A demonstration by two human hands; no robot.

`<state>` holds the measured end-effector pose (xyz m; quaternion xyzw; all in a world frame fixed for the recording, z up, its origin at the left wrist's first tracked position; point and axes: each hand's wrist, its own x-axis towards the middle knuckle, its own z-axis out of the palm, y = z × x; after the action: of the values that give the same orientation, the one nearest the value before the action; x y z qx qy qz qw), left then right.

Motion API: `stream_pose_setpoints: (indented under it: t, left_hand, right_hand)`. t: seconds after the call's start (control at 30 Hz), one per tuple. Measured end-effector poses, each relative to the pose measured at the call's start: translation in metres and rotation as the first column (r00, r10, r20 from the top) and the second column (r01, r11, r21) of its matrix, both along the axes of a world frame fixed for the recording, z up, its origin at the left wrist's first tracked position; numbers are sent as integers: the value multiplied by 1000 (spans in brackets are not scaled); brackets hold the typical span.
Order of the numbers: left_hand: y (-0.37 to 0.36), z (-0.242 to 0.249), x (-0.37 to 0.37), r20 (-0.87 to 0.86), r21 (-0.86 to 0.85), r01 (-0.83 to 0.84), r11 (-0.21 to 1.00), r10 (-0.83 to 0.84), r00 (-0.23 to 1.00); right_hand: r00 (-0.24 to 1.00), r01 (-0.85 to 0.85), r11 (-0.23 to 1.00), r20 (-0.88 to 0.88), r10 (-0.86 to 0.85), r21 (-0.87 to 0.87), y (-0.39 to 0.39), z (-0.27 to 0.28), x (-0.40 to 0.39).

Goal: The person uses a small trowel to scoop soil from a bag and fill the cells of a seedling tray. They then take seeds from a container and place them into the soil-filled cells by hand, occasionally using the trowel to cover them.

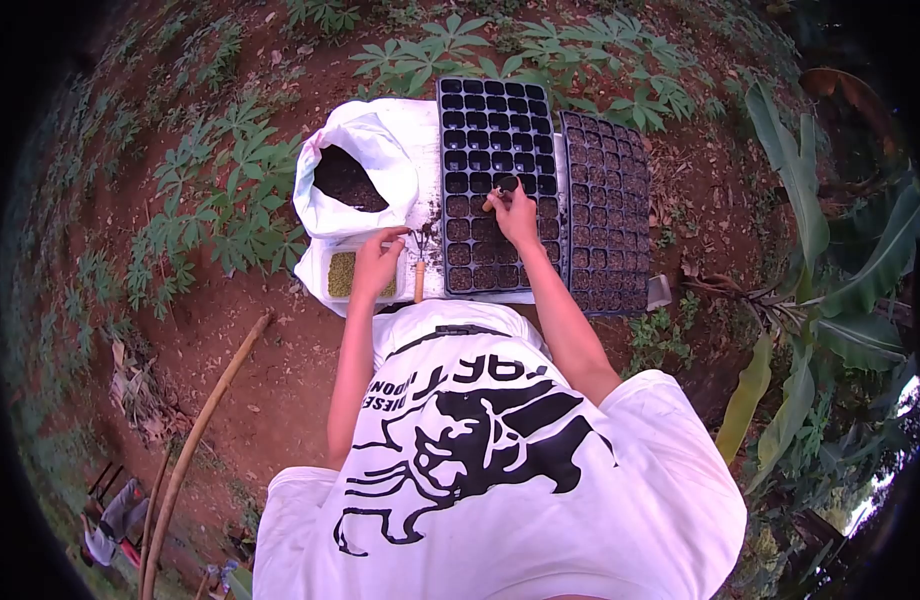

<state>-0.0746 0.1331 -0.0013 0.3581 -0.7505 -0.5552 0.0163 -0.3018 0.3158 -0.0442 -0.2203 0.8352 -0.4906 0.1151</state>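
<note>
My right hand (518, 218) is closed round a small garden trowel (507, 184) with a wooden handle, its dark blade over the black seedling tray (442, 150). The tray's front cells hold dark soil (477, 250); cells farther back show no soil. My left hand (382, 258), fingers stretched out and holding nothing that I can see, hovers over a clear plastic box (332, 300) of small green grains (341, 272). Just right of it lies a small hand fork (419, 275) with a wooden handle. An opened white sack (390, 150) of dark soil (345, 180) stands behind the box.
A second seedling tray (608, 205), filled with brown soil, stands at the right. Spilled soil marks the white surface (427, 170). Leafy plants (225, 190) surround the work place, with banana leaves (795, 190) at far right. A long pole (205, 420) crosses the lower left.
</note>
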Motion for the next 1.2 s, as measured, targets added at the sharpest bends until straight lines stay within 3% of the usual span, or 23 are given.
stream_pose_setpoints:
  t: [0.17,0.33,0.43,0.47,0.57,0.73,0.83,1.1,1.2]
  left_hand:
    - [2,-4,4,2,8,-18,1000,18,1000]
    - [2,-5,8,-2,6,-11,1000,11,1000]
    - [3,-3,12,17,-8,-8,1000,9,1000]
    - [0,-3,12,10,-10,-12,1000,12,1000]
    - [2,-8,20,-3,-4,-24,1000,24,1000]
    - [-5,-16,26,-24,27,-58,998,59,998]
    - [-9,-17,27,-25,31,-60,998,61,998]
    - [-9,-14,35,5,44,-93,995,92,996]
    - [-11,-9,35,34,15,-105,994,105,994]
  right_hand:
    - [1000,-28,999,5,28,-16,-3,-20,3]
    - [1000,-7,996,-8,6,-87,-14,-4,12]
    - [997,-9,999,83,7,33,-17,-20,11]
    - [999,2,998,49,1,-61,-19,-26,9]
    - [998,-40,999,39,39,31,-18,-44,11]
    - [994,25,1000,108,-26,12,-20,-30,17]
    - [998,4,998,56,-1,-63,-20,-24,14]
    - [995,2,1000,99,-5,30,-12,-13,21]
    - [996,0,999,87,3,-33,-11,-14,23]
